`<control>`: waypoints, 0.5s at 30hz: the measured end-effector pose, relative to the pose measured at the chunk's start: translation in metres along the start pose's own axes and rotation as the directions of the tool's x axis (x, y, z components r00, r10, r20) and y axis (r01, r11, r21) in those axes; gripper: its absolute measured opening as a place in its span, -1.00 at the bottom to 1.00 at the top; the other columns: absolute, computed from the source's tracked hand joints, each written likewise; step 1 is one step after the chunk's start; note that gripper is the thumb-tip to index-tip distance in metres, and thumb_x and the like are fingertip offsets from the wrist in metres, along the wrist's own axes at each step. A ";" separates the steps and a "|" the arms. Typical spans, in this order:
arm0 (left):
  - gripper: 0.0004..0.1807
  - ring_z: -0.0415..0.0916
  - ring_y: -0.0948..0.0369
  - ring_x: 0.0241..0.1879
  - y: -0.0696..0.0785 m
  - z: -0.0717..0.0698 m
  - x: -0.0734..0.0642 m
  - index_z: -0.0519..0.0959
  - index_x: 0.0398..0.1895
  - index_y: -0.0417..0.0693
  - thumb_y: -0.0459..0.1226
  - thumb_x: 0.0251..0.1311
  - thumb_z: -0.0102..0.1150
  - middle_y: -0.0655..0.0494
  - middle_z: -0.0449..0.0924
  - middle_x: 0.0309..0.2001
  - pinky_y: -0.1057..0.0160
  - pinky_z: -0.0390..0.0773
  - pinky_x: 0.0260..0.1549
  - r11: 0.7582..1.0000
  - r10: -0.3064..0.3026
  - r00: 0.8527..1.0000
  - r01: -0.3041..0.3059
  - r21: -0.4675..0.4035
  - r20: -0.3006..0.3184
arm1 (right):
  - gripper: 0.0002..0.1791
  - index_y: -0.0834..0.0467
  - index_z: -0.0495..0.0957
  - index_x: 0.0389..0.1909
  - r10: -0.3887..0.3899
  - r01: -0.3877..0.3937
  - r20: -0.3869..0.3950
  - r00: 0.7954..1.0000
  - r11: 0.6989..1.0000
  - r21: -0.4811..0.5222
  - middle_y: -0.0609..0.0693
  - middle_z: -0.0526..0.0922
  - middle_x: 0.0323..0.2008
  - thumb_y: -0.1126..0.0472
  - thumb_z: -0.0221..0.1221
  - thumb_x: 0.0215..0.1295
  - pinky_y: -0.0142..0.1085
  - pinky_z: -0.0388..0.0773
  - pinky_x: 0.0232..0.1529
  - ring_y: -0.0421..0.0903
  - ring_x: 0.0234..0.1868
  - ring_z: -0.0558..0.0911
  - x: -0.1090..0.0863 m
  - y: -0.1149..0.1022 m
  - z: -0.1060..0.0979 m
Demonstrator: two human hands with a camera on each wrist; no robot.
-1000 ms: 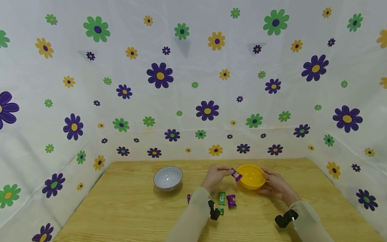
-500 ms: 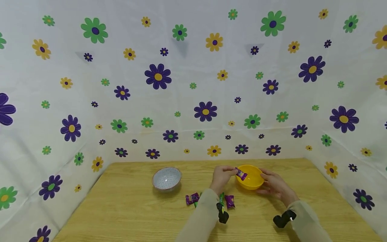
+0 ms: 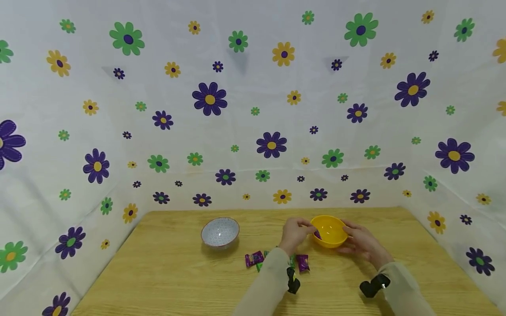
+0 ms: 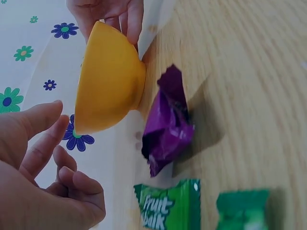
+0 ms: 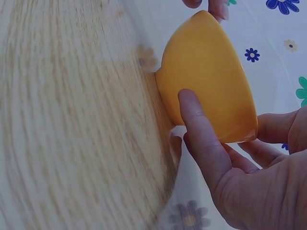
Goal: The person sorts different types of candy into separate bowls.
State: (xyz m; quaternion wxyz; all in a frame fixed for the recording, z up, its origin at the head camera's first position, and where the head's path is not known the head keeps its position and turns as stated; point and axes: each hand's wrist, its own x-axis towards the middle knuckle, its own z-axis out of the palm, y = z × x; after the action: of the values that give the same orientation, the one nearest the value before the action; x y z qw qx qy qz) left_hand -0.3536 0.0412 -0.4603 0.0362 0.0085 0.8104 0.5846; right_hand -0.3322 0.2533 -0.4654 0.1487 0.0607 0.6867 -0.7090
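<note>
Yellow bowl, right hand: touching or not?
Touching. The right wrist view shows it plainly: a finger of the right hand lies against the outer wall of the yellow bowl.

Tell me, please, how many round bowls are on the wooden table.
2: a plain yellow bowl, held by the right hand, and a grey-patterned bowl with a reddish rim, further left.

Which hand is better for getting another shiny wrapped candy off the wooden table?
Left, I think. The left hand is nearer the crinkly purple wrapped candy and the shiny green wrapped candy lying there, while the right hand is busy holding the round, glossy yellow bowl.
</note>
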 end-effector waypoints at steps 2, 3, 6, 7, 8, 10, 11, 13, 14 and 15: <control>-0.91 0.40 0.18 -0.28 0.000 -0.004 0.001 0.71 -0.40 0.00 -0.20 0.12 0.39 0.16 0.58 -0.24 0.26 0.40 -0.34 1.000 -0.002 1.000 0.002 0.023 0.019 | -0.39 0.16 -0.17 0.56 0.001 -0.001 -0.001 1.000 1.000 0.000 0.35 -0.09 0.51 0.12 -0.30 0.61 0.02 0.59 0.06 0.32 0.44 0.13 0.001 0.000 0.000; -0.92 0.40 0.17 -0.30 0.000 -0.007 0.001 0.71 -0.39 0.01 -0.20 0.12 0.39 0.15 0.57 -0.25 0.27 0.39 -0.37 1.000 0.000 0.999 -0.001 0.030 0.032 | -0.39 0.16 -0.18 0.56 -0.002 0.002 0.002 1.000 1.000 0.000 0.36 -0.10 0.51 0.12 -0.30 0.61 0.02 0.59 0.06 0.33 0.44 0.12 0.001 0.000 0.000; -0.92 0.40 0.17 -0.30 -0.002 -0.018 0.002 0.71 -0.37 0.00 -0.22 0.11 0.40 0.14 0.57 -0.21 0.29 0.40 -0.38 0.999 0.010 0.998 -0.012 0.035 0.066 | -0.39 0.16 -0.18 0.56 -0.009 0.009 0.006 1.000 1.000 -0.001 0.36 -0.10 0.50 0.12 -0.32 0.61 0.03 0.58 0.07 0.34 0.44 0.10 0.000 0.000 0.000; -0.92 0.41 0.17 -0.29 -0.003 -0.022 0.002 0.71 -0.36 0.00 -0.22 0.11 0.40 0.14 0.57 -0.19 0.29 0.41 -0.36 0.999 0.014 0.997 -0.017 0.038 0.074 | -0.39 0.16 -0.18 0.56 -0.011 0.011 0.006 1.000 1.000 -0.004 0.36 -0.11 0.50 0.11 -0.32 0.61 0.03 0.58 0.07 0.34 0.45 0.10 0.000 -0.001 0.000; -0.91 0.41 0.16 -0.28 -0.005 -0.026 0.002 0.71 -0.35 -0.01 -0.22 0.11 0.39 0.13 0.57 -0.17 0.29 0.41 -0.35 0.999 0.021 0.996 -0.025 0.043 0.084 | -0.39 0.16 -0.18 0.56 -0.011 0.011 0.006 1.000 1.000 -0.007 0.36 -0.11 0.51 0.12 -0.33 0.61 0.03 0.58 0.07 0.35 0.45 0.09 -0.001 -0.001 0.000; -0.91 0.41 0.16 -0.26 -0.009 -0.034 0.002 0.70 -0.34 0.00 -0.21 0.12 0.38 0.13 0.57 -0.14 0.28 0.42 -0.34 0.998 0.025 0.994 -0.031 0.060 0.103 | -0.39 0.15 -0.18 0.57 -0.007 0.006 -0.001 1.000 1.000 -0.012 0.35 -0.11 0.51 0.11 -0.32 0.61 0.03 0.58 0.07 0.35 0.45 0.09 -0.001 -0.001 -0.001; -0.90 0.42 0.15 -0.26 -0.011 -0.038 0.002 0.70 -0.33 0.00 -0.20 0.13 0.38 0.13 0.57 -0.13 0.26 0.43 -0.33 0.997 0.022 0.993 -0.030 0.064 0.119 | -0.40 0.15 -0.17 0.57 -0.003 0.003 -0.006 1.000 1.000 -0.014 0.35 -0.11 0.51 0.12 -0.31 0.61 0.03 0.58 0.06 0.35 0.45 0.09 -0.001 -0.001 0.000; -0.88 0.44 0.15 -0.25 -0.015 -0.046 0.002 0.71 -0.30 0.00 -0.19 0.14 0.38 0.12 0.60 -0.13 0.24 0.45 -0.31 0.995 0.031 0.987 -0.046 0.087 0.159 | -0.40 0.14 -0.16 0.57 0.004 -0.005 -0.014 1.000 1.000 -0.016 0.34 -0.09 0.51 0.12 -0.31 0.61 0.02 0.59 0.05 0.34 0.44 0.11 -0.001 0.000 0.000; -0.87 0.45 0.16 -0.25 -0.017 -0.050 0.002 0.71 -0.29 -0.01 -0.19 0.14 0.38 0.13 0.61 -0.12 0.22 0.46 -0.31 0.994 0.034 0.981 -0.053 0.098 0.189 | -0.40 0.14 -0.15 0.57 0.007 -0.007 -0.016 1.000 1.000 -0.018 0.34 -0.09 0.51 0.13 -0.31 0.61 0.02 0.60 0.05 0.34 0.44 0.11 -0.001 0.000 0.000; -0.86 0.46 0.16 -0.25 -0.019 -0.053 0.001 0.72 -0.27 -0.03 -0.19 0.14 0.38 0.14 0.62 -0.13 0.20 0.47 -0.29 0.992 0.037 0.974 -0.063 0.108 0.223 | -0.40 0.14 -0.16 0.57 0.009 -0.009 -0.017 1.000 1.000 -0.019 0.34 -0.10 0.51 0.13 -0.31 0.61 0.01 0.60 0.04 0.34 0.44 0.11 -0.001 0.000 0.000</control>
State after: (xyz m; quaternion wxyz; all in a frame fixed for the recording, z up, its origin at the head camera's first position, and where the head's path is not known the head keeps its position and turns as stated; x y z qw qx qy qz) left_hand -0.3581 -0.0150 -0.4616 0.1105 0.0957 0.8332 0.5333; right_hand -0.3313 0.2531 -0.4650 0.1465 0.0685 0.6943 -0.7013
